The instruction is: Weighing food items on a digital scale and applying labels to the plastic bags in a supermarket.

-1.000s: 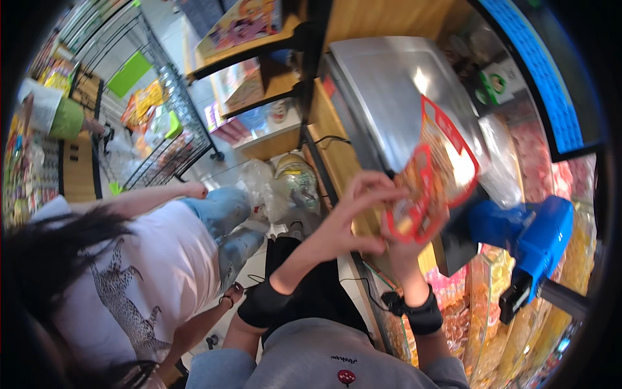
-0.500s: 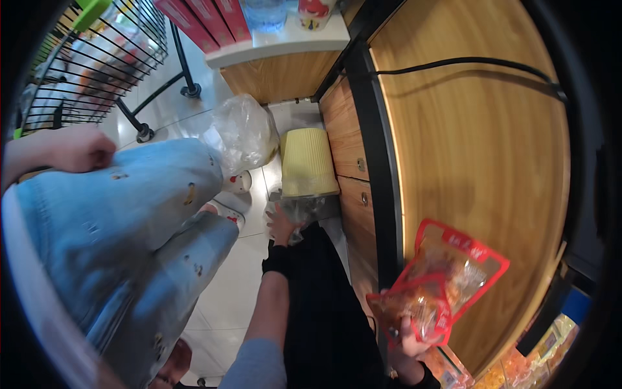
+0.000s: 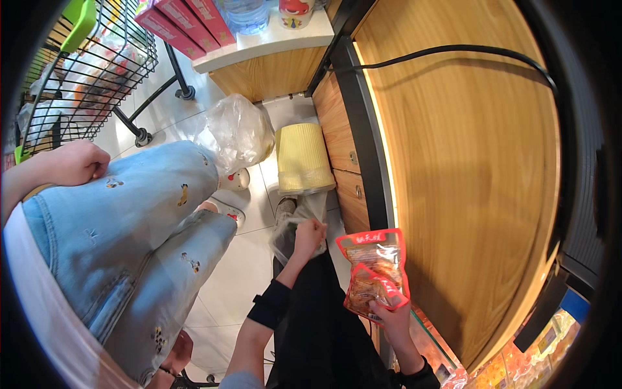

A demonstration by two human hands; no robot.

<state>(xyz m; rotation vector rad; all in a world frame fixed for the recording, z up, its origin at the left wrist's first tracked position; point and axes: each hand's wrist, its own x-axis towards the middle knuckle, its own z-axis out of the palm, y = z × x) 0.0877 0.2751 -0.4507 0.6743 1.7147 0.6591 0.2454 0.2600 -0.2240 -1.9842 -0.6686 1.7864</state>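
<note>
My left hand point(image 3: 310, 238), a black band on its wrist, is closed in a fist on a thin clear plastic bag point(image 3: 285, 238). The bag stretches up to the near rim of a ribbed yellow bin point(image 3: 302, 152), where clear film covers the edge. In my right hand point(image 3: 392, 319) are two red-edged clear packets of brownish food, the smaller packet point(image 3: 370, 290) overlapping the larger packet point(image 3: 376, 249). They hang beside the wooden counter, above my dark-trousered leg.
A person in light blue jeans point(image 3: 123, 188) sits at my left. A knotted clear bag point(image 3: 236, 133) rests on the tiles next to the bin. Beyond are a wire cart point(image 3: 97, 71) and a white shelf point(image 3: 278, 45) with pink boxes. A wooden counter point(image 3: 466, 194) carrying a black cable fills the right.
My left hand has lifted toward me and right, closing on the plastic bag and drawing it out. The two packets in my right hand have moved left and turned more upright.
</note>
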